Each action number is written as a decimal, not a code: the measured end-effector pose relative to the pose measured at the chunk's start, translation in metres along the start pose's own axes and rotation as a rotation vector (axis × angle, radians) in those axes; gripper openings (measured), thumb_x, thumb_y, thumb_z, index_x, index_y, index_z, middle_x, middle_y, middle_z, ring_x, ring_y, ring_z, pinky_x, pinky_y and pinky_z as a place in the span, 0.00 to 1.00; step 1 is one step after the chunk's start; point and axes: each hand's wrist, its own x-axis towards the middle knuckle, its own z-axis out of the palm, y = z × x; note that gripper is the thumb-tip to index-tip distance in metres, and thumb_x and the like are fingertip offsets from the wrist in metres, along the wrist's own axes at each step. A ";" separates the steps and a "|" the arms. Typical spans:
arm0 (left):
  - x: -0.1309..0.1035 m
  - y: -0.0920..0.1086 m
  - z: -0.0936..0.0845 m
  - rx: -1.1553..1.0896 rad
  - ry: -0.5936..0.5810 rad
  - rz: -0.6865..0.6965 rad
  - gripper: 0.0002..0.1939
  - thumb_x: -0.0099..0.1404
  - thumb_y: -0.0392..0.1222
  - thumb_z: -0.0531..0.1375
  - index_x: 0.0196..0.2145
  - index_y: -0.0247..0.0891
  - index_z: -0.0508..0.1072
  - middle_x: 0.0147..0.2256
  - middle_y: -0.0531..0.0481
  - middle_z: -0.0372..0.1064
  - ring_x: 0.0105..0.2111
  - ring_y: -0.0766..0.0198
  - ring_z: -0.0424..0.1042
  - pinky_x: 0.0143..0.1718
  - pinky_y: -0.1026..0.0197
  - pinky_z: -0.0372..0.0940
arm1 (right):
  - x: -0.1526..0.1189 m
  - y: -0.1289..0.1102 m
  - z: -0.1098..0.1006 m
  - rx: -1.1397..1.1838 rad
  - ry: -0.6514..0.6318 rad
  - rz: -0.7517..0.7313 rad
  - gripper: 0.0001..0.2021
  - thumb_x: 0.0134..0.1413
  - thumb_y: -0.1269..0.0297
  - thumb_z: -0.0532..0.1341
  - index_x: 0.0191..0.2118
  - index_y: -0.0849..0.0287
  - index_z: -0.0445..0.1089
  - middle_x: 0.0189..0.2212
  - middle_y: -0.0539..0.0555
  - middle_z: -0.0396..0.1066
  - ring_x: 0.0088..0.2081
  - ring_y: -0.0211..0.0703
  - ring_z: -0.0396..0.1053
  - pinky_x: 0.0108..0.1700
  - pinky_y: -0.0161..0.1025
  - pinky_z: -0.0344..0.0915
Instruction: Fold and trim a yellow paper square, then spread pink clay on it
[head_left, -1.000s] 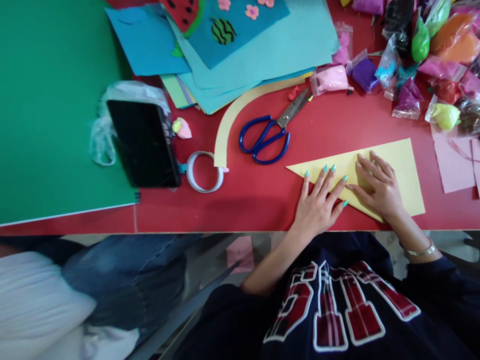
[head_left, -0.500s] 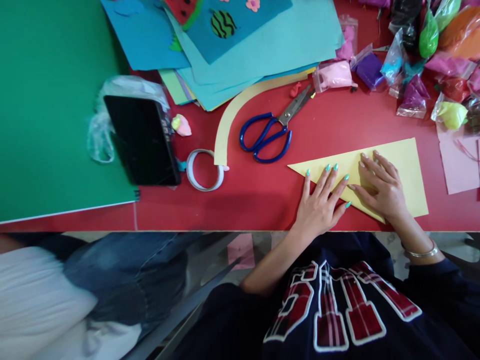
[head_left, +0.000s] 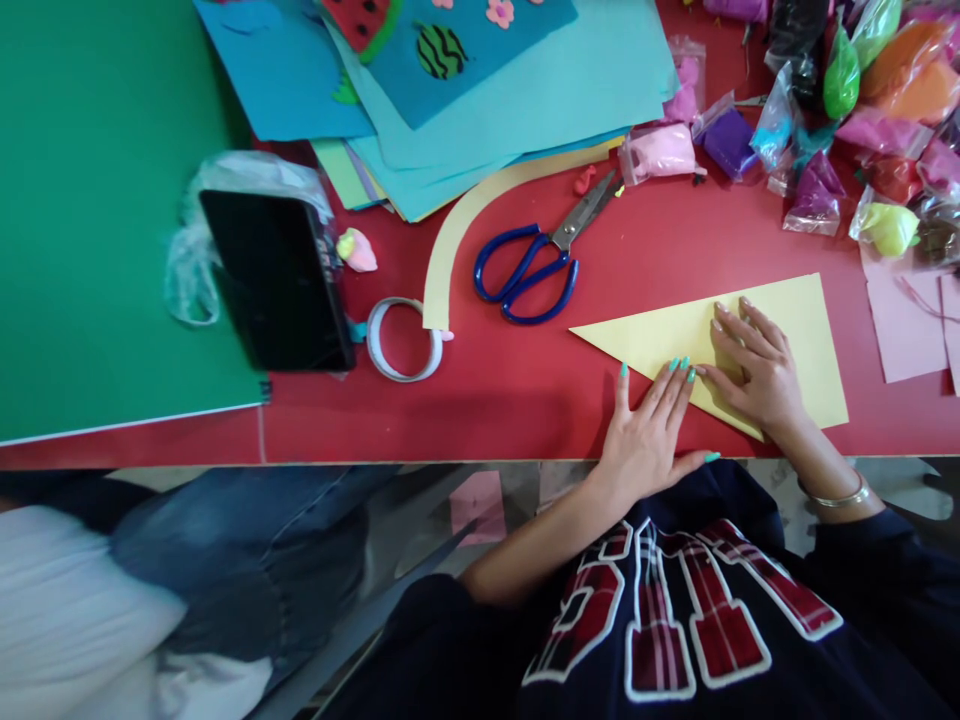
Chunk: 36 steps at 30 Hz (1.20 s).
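A sheet of yellow paper [head_left: 806,340] lies on the red table in front of me, folded on the diagonal so that its left end comes to a point. My right hand [head_left: 757,365] rests on top of it, fingers spread, with the thumb toward the slanted edge. At that slanted edge is my left hand [head_left: 649,430], palm down and fingers stretched out. Its fingertips touch the paper's lower edge, while the thumb reaches out along the table's front edge. Neither hand grips anything.
Blue-handled scissors [head_left: 536,255] lie left of the paper, beside a curved yellow strip [head_left: 442,260] and a tape roll [head_left: 405,340]. A black tablet [head_left: 277,280] stands further left. Coloured paper sheets [head_left: 510,110] and bagged clay [head_left: 814,195] lie behind. Another person's legs [head_left: 240,560] are at lower left.
My left hand has slid down toward me, off most of the paper to its slanted edge. My right hand stays in place on the paper. The whole view has shifted slightly.
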 end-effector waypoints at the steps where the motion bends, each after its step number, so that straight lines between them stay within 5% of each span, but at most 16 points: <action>1: -0.003 0.004 0.001 0.017 0.000 0.021 0.41 0.70 0.64 0.37 0.64 0.24 0.55 0.65 0.38 0.52 0.70 0.54 0.32 0.63 0.35 0.14 | 0.000 0.000 0.000 0.002 0.000 0.006 0.21 0.57 0.56 0.62 0.55 0.56 0.71 0.57 0.55 0.69 0.62 0.56 0.60 0.60 0.53 0.63; 8: -0.014 0.026 0.006 0.101 -0.047 0.130 0.46 0.66 0.68 0.44 0.64 0.22 0.55 0.64 0.35 0.55 0.67 0.47 0.46 0.66 0.43 0.44 | 0.001 0.002 0.002 0.001 0.049 -0.025 0.21 0.54 0.55 0.64 0.52 0.58 0.73 0.54 0.57 0.71 0.60 0.57 0.63 0.57 0.53 0.65; 21: 0.000 0.062 0.023 -0.124 0.019 0.549 0.32 0.69 0.57 0.50 0.58 0.28 0.66 0.60 0.39 0.63 0.63 0.51 0.58 0.64 0.45 0.49 | 0.001 0.005 0.004 -0.011 0.042 -0.002 0.19 0.55 0.55 0.64 0.51 0.55 0.73 0.53 0.56 0.72 0.60 0.57 0.64 0.56 0.55 0.66; 24: -0.003 0.046 0.012 -0.199 0.202 0.584 0.25 0.73 0.50 0.46 0.56 0.32 0.69 0.57 0.44 0.67 0.60 0.57 0.63 0.65 0.46 0.49 | 0.000 0.005 0.003 -0.024 0.056 -0.038 0.20 0.55 0.54 0.64 0.51 0.58 0.73 0.54 0.58 0.72 0.59 0.57 0.64 0.56 0.54 0.66; 26: -0.004 0.023 0.004 -0.197 0.296 0.399 0.23 0.73 0.46 0.45 0.57 0.33 0.68 0.57 0.45 0.68 0.60 0.58 0.63 0.67 0.46 0.44 | 0.000 0.004 0.001 -0.029 0.028 -0.039 0.20 0.56 0.54 0.63 0.52 0.58 0.72 0.55 0.58 0.71 0.60 0.56 0.63 0.57 0.54 0.65; 30: -0.004 -0.037 -0.004 -0.072 0.230 -0.046 0.25 0.74 0.48 0.43 0.60 0.29 0.63 0.60 0.37 0.62 0.62 0.52 0.61 0.67 0.39 0.36 | 0.000 0.000 -0.001 -0.059 -0.020 -0.031 0.21 0.58 0.55 0.61 0.55 0.56 0.70 0.57 0.57 0.68 0.62 0.56 0.61 0.59 0.54 0.62; 36: -0.014 -0.090 0.001 -0.067 0.238 -0.246 0.31 0.73 0.54 0.45 0.66 0.33 0.51 0.63 0.34 0.56 0.63 0.47 0.59 0.65 0.34 0.37 | 0.000 -0.003 -0.002 -0.139 0.001 -0.079 0.20 0.58 0.55 0.61 0.53 0.60 0.70 0.57 0.59 0.68 0.62 0.56 0.61 0.60 0.52 0.62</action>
